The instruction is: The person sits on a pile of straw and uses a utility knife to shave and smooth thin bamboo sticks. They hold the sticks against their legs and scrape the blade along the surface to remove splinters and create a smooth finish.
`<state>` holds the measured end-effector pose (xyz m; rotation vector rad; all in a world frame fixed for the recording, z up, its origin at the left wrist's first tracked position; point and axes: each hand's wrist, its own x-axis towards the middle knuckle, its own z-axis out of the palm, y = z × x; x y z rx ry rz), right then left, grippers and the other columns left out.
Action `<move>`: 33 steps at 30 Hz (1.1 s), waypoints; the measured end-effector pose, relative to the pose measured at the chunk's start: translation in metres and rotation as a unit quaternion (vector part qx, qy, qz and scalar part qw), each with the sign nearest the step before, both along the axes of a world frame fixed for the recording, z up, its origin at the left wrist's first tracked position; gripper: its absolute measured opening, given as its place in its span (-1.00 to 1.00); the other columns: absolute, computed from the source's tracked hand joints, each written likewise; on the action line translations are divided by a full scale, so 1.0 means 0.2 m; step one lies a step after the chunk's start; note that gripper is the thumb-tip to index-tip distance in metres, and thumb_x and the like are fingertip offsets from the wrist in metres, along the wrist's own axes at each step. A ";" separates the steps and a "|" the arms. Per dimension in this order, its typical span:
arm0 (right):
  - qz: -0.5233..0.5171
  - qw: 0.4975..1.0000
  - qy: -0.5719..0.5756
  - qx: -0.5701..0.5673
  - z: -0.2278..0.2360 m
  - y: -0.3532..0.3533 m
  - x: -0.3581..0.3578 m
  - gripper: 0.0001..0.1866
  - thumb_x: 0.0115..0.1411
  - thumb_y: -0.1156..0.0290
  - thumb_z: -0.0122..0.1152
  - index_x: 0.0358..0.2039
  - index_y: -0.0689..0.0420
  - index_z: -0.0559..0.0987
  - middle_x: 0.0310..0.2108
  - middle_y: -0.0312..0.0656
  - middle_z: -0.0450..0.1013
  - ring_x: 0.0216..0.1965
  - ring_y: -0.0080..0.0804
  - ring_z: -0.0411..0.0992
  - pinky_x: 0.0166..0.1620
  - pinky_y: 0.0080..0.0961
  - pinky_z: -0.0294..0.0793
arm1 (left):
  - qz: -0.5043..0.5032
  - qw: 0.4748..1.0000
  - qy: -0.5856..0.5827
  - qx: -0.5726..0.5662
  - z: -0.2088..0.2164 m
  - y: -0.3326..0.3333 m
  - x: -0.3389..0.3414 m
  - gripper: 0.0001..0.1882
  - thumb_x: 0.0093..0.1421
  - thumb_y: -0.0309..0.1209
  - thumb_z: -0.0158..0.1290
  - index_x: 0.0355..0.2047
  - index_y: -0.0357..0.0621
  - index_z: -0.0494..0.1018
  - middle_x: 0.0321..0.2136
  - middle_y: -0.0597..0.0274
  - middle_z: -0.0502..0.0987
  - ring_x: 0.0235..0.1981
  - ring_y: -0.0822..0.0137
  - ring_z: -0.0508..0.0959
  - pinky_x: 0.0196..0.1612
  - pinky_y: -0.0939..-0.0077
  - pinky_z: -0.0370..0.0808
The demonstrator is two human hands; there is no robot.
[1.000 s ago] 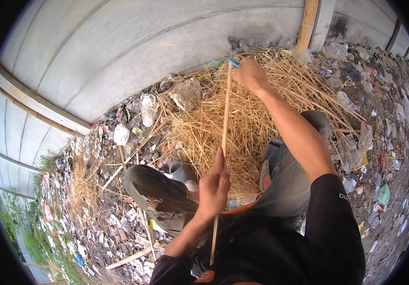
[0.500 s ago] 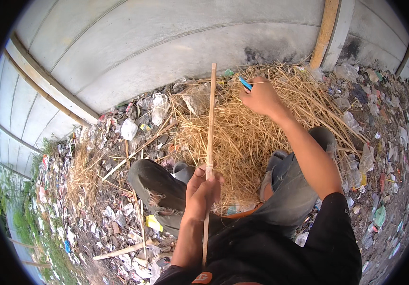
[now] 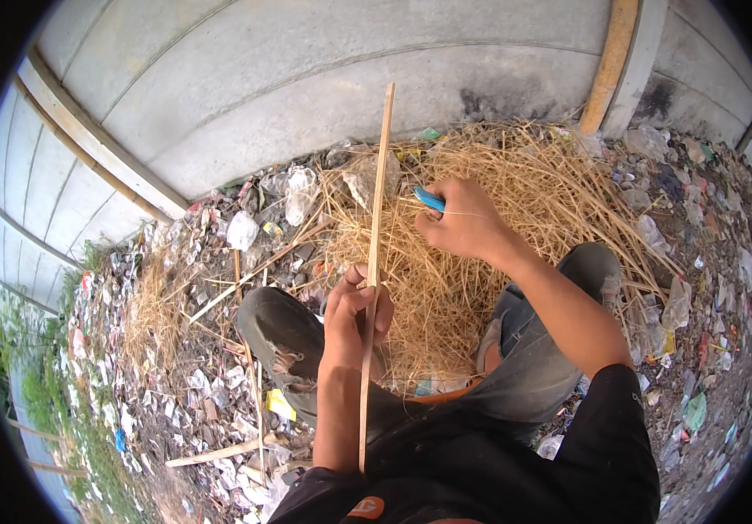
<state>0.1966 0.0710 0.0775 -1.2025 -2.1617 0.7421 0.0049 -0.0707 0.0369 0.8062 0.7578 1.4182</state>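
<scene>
Just between left fingers (image 3: 384,316), wooden strip (image 3: 380,192)

A long, slender strip of pale wood (image 3: 379,201) was held near its middle by the left hand's grip (image 3: 345,321), slanting slightly, with its upper end seen against the grey wall (image 3: 306,96) and its lower end by the black shirt (image 3: 515,480). A small blue object (image 3: 430,200) was clasped in the right hand's grip (image 3: 466,218), apart from the strip, over a heap of straw-coloured slivers (image 3: 428,323) spread between and beyond the bent legs (image 3: 275,332). The ground around was strewn with mixed litter (image 3: 219,384), and a bamboo pole (image 3: 610,65) was seen upright by the wall.
</scene>
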 end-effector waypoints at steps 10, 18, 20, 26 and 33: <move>0.037 0.993 -0.090 0.074 -0.08 -0.16 -0.12 -0.81 -0.01 0.42 0.29 -0.63 0.28 0.56 -0.66 0.10 0.47 -0.57 0.06 0.52 -0.42 -0.12 0.52 | 0.112 0.986 0.121 0.000 -0.01 -0.01 0.11 -0.52 0.43 -0.46 -0.02 0.33 -0.21 0.28 -0.67 0.57 0.22 -0.74 0.69 0.13 -0.68 0.68 -0.01; 0.012 0.987 -0.110 0.117 -0.19 -0.06 -0.18 -0.82 0.00 0.45 0.20 -0.64 0.30 0.57 -0.65 0.09 0.50 -0.59 -0.01 0.55 -0.50 -0.16 0.53 | 0.093 0.993 0.075 -0.013 -0.09 0.01 0.11 -0.54 0.45 -0.44 -0.05 0.34 -0.12 0.29 -0.69 0.58 0.16 -0.73 0.69 0.09 -0.66 0.67 0.01; 0.017 0.987 -0.128 0.096 -0.18 -0.04 -0.18 -0.82 0.00 0.46 0.21 -0.63 0.30 0.58 -0.64 0.06 0.51 -0.58 -0.03 0.56 -0.51 -0.17 0.52 | 0.091 0.994 0.065 -0.021 -0.08 0.01 0.11 -0.54 0.46 -0.42 -0.05 0.34 -0.11 0.29 -0.67 0.59 0.15 -0.73 0.69 0.08 -0.66 0.67 0.01; -0.048 0.986 -0.136 0.089 -0.10 0.06 -0.17 -0.85 0.00 0.48 0.25 -0.62 0.29 0.61 -0.64 0.00 0.51 -0.61 -0.14 0.53 -0.57 -0.25 0.46 | 0.067 0.997 0.041 -0.023 -0.08 -0.01 0.13 -0.51 0.47 -0.38 -0.06 0.37 -0.10 0.24 -0.65 0.59 0.11 -0.72 0.70 0.07 -0.65 0.68 0.02; -0.122 0.990 -0.071 0.021 -0.14 0.22 -0.15 -0.84 0.13 0.48 0.22 -0.55 0.27 0.62 -0.66 -0.08 0.50 -0.65 -0.36 0.48 -0.61 -0.37 0.40 | 0.040 0.998 0.034 -0.028 -0.06 -0.05 0.18 -0.48 0.48 -0.39 -0.12 0.40 -0.15 0.14 -0.71 0.54 0.11 -0.79 0.65 0.07 -0.72 0.70 0.05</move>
